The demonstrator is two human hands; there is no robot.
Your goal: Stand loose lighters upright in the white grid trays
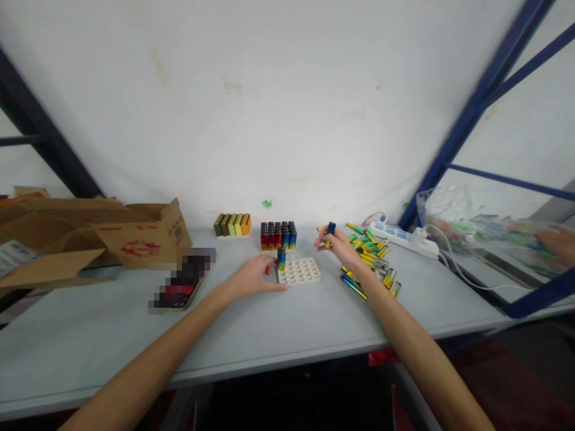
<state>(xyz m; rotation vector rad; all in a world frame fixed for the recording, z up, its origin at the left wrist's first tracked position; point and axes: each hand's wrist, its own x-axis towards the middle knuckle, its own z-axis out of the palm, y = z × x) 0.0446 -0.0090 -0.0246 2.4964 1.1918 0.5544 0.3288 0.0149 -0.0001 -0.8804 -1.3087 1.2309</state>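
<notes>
A white tray [305, 271] with rows of holes lies in the middle of the table. One blue and yellow lighter-shaped case [281, 259] stands upright at its far left corner. My left hand [257, 276] is at the tray's left end, thumb and fingers apart, with the thumb by the near left corner. To the right of the tray and raised above the table, my right hand [336, 244] pinches a dark blue lighter-shaped case [331, 228], whose lower part is yellow. Beneath my right wrist lies a loose pile of shiny green, yellow and blue cases [371, 251].
Behind the tray stands a block of red and blue cases [278, 236], with a yellow and green block [232, 225] to its left. A phone [188, 278], partly pixelated, and cardboard boxes [139, 236] are at left. A white power strip [404, 239] lies at right, near blue metal posts [467, 126].
</notes>
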